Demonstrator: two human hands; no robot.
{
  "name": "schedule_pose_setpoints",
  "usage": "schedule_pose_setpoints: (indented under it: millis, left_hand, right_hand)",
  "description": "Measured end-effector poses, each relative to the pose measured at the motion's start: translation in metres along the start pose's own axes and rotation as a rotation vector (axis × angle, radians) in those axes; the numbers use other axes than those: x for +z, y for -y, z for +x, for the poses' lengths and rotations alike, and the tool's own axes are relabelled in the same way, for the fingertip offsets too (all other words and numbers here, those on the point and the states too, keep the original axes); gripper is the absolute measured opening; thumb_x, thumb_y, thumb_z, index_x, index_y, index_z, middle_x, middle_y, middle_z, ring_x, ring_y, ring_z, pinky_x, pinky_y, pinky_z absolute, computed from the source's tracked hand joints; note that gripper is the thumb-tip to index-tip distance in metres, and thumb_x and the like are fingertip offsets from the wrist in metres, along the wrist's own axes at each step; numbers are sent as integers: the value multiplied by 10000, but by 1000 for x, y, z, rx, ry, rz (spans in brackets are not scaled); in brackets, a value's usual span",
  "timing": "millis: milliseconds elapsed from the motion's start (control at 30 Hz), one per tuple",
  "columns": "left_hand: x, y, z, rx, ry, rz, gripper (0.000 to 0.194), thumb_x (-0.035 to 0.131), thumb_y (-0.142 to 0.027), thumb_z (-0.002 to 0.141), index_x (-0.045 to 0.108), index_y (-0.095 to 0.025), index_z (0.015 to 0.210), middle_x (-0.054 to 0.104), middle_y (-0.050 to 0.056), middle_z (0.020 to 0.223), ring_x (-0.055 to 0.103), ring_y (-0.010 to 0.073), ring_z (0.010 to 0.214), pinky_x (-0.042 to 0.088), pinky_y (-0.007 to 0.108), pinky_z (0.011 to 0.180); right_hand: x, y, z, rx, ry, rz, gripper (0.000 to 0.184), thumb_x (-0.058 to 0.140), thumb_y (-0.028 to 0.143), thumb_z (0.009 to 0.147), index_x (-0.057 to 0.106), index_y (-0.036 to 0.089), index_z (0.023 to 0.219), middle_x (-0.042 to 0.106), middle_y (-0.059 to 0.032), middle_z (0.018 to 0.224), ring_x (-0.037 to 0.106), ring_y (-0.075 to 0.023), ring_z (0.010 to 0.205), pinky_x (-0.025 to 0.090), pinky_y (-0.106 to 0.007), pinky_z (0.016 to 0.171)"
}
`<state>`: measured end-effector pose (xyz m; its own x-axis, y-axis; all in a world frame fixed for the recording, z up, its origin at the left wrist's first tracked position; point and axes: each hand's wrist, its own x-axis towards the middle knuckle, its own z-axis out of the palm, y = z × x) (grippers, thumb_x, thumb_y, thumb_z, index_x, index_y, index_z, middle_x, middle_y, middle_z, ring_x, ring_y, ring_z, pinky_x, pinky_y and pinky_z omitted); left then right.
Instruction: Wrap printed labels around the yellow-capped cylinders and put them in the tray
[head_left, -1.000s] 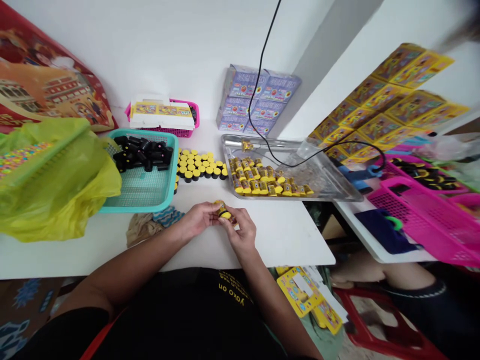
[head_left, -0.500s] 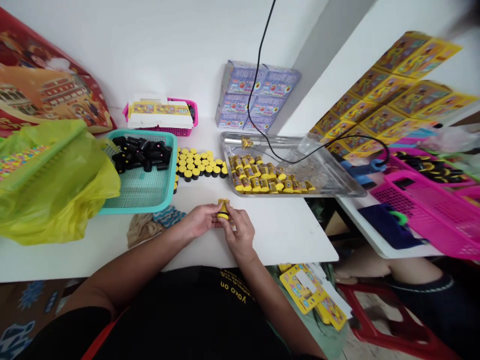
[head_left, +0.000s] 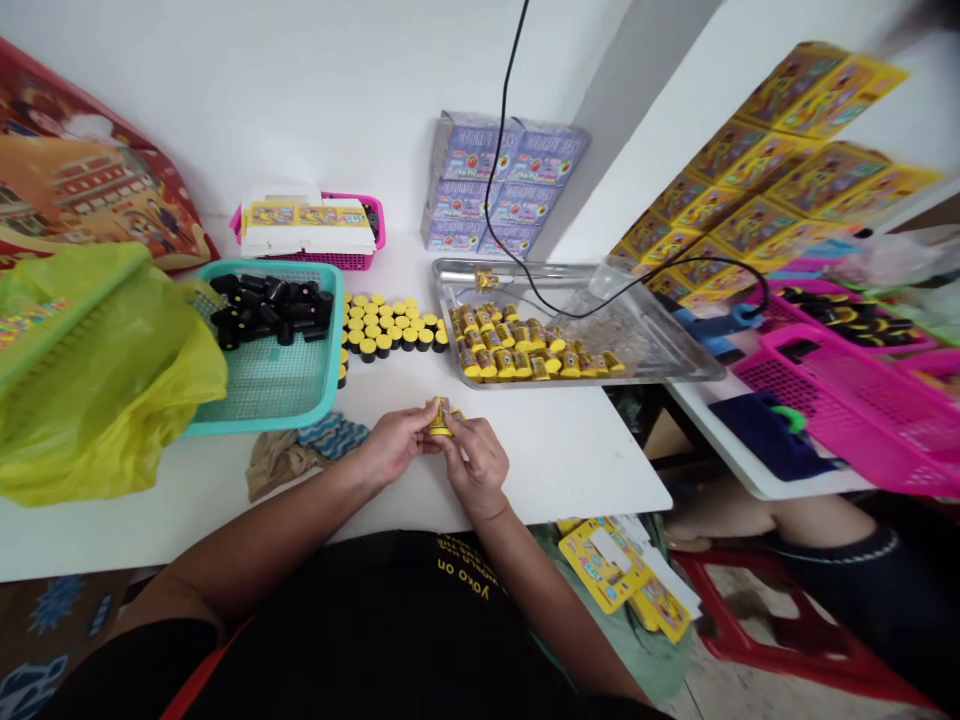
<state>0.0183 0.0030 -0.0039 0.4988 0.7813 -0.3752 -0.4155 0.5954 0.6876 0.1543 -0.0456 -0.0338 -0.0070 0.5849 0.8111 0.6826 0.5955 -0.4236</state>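
Above the front of the white table, my left hand (head_left: 403,440) and my right hand (head_left: 475,455) meet with fingers closed round a small yellow-capped bottle (head_left: 441,416). A yellow printed label wraps its side, and fingers hide part of it. Just beyond my hands, rows of black bottles with yellow caps (head_left: 397,325) stand on the table. To their right, a metal tray (head_left: 652,350) holds many yellow labelled bottles (head_left: 517,350), most lying on their sides. A loose golden label piece (head_left: 486,279) lies at the tray's back left.
A turquoise basket (head_left: 332,385) of black bottles (head_left: 274,305) stands left, beside a yellow-green plastic bag (head_left: 97,370). Cloths (head_left: 300,450) lie near my left forearm. A black cable (head_left: 499,150) hangs across the tray. Purple boxes (head_left: 502,180) stand behind. Another person's leg (head_left: 810,515) shows at right.
The bottle has turned in my fingers: its printed label now faces up where the dark band showed before. My hands stay in nearly the same place, and the view has shifted slightly.
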Motion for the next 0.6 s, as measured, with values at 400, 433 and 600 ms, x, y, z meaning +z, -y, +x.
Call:
schedule_pose_setpoints:
  millis: [400,433,600]
  left_hand:
    - [0,-6,0,-10,28,56,345,754,-405,722,696,-90,850,674,75,760,620,140,666,487,262,644]
    - [0,-8,0,-24,25,54,333,748,-395,730,698,-90,855,674,72,755,615,135,660,482,256,638]
    - [1,-12,0,11,-20,53,344,770,-391,709,674,-93,851,687,73,786,622,133,652,481,261,627]
  right_hand:
    - [1,-1,-3,98,32,2,348,630,217,874,605,244,1220,658,-82,938,610,-206,836,558,-378,714]
    - [1,-2,-2,88,31,8,335,627,206,874,618,250,1206,661,-78,933,611,-206,840,558,-378,721]
    - [4,-4,-2,55,38,13,294,621,177,875,645,263,1155,669,-69,931,612,-192,827,556,-368,727]
